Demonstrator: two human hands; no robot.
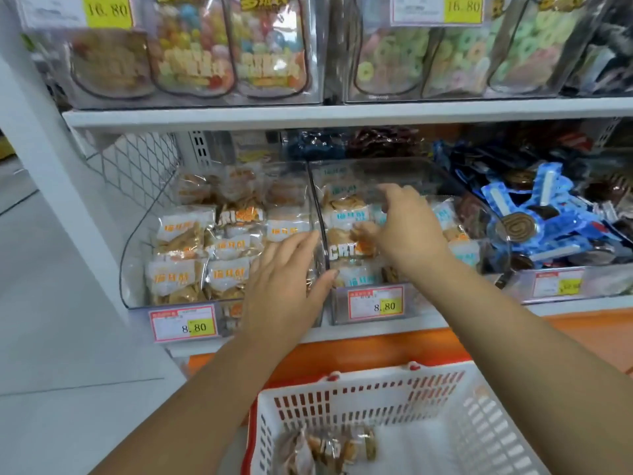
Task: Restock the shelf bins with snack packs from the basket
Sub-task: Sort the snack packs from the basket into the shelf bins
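Note:
A white basket (445, 399) with red trim sits low in front of me, and several snack packs (329, 450) lie in its near corner. On the shelf, the left clear bin (137, 269) holds orange-label packs (191, 241). The middle clear bin (404, 166) holds blue-label packs (452, 217). My right hand (411, 231) reaches into the middle bin, with its fingers and thumb curled round a blue-label snack pack (346, 217). My left hand (284, 286) lies with straight fingers against the clear wall between the two bins, thumb on the middle bin's front.
A third bin to the right holds blue cookie packs (548, 217). Price tags (375, 303) reading 8.80 hang on the bin fronts. The upper shelf (308, 113) carries bags of coloured candy. A white upright and a wire mesh panel (137, 162) close the left side.

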